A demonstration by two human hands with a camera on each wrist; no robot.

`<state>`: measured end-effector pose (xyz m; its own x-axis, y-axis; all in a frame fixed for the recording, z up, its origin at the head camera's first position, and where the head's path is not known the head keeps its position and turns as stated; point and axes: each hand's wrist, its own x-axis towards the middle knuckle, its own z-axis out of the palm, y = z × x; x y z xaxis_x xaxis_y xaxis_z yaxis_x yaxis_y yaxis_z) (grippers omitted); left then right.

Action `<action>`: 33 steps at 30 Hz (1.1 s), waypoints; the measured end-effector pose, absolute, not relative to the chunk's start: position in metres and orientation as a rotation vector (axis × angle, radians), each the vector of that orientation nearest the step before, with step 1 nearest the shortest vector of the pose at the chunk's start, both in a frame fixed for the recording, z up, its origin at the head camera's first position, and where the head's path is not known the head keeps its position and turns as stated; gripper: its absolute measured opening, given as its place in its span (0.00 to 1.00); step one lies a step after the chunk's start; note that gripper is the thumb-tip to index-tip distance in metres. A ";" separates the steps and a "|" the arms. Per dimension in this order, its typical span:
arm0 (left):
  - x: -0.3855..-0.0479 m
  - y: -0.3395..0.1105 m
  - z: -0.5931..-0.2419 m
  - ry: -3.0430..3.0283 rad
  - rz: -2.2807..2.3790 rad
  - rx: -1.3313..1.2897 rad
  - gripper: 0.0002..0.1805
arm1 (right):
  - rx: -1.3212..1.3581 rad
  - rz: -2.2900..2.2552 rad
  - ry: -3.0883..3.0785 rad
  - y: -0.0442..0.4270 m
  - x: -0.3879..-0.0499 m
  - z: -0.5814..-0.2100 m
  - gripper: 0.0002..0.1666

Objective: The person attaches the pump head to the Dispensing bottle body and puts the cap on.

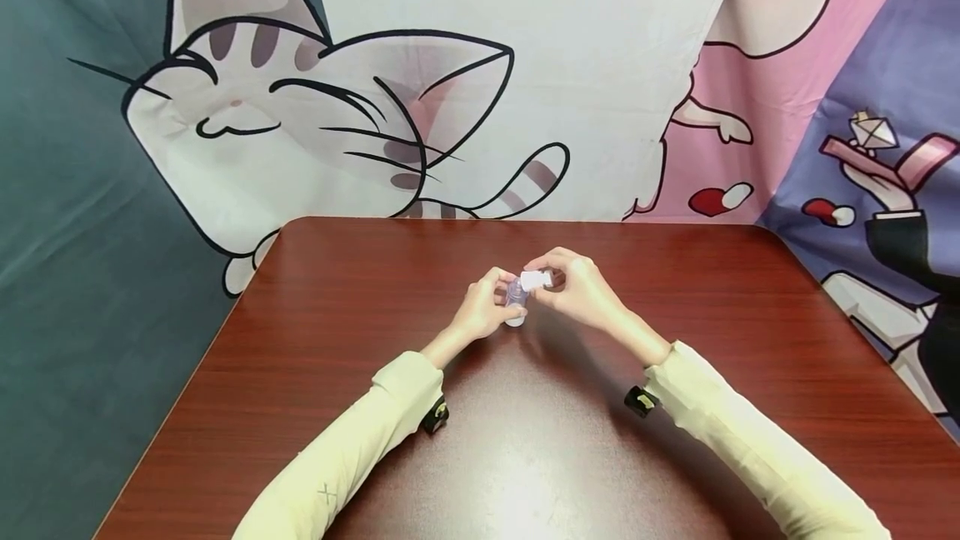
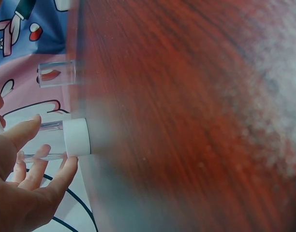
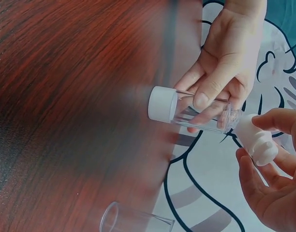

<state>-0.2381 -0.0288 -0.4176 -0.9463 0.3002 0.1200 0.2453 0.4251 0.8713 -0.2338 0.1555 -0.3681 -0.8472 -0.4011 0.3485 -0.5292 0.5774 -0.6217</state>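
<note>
A clear bottle point(image 3: 206, 121) with a white base point(image 3: 161, 104) stands upright on the table. My left hand point(image 1: 478, 308) grips its clear body, thumb on one side and fingers on the other. Above the bottle's neck, my right hand point(image 1: 583, 290) pinches a white pump head point(image 3: 256, 139) between thumb and fingers. The pump head point(image 1: 536, 280) is tilted against the line of the bottle; whether it touches the neck, I cannot tell. The left wrist view shows the bottle's white base point(image 2: 77, 137) with the left fingertips beside it.
A clear, cup-shaped cover point(image 2: 58, 74) stands on the table near the bottle, on the right hand's side; in the right wrist view the cover point(image 3: 131, 220) is partly cut off. The brown wooden table point(image 1: 337, 273) ends at a cartoon-printed cloth point(image 1: 600, 65). Each sleeve carries a small black device.
</note>
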 end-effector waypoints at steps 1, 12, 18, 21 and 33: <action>-0.238 -0.029 -0.418 2.605 1.580 0.499 0.26 | 0.786 1.126 -2.636 0.155 -0.233 -0.368 0.17; -0.239 -0.028 -0.419 2.602 1.588 0.488 0.26 | 0.764 1.216 -2.602 0.152 -0.236 -0.369 0.23; -0.238 -0.028 -0.420 2.611 1.586 0.493 0.26 | 0.742 1.249 -2.600 0.153 -0.236 -0.369 0.21; -0.238 -0.027 -0.421 2.613 1.582 0.483 0.26 | 0.732 1.246 -2.600 0.152 -0.236 -0.370 0.21; -0.238 -0.028 -0.419 2.626 1.563 0.494 0.26 | 0.713 1.283 -2.564 0.147 -0.236 -0.372 0.21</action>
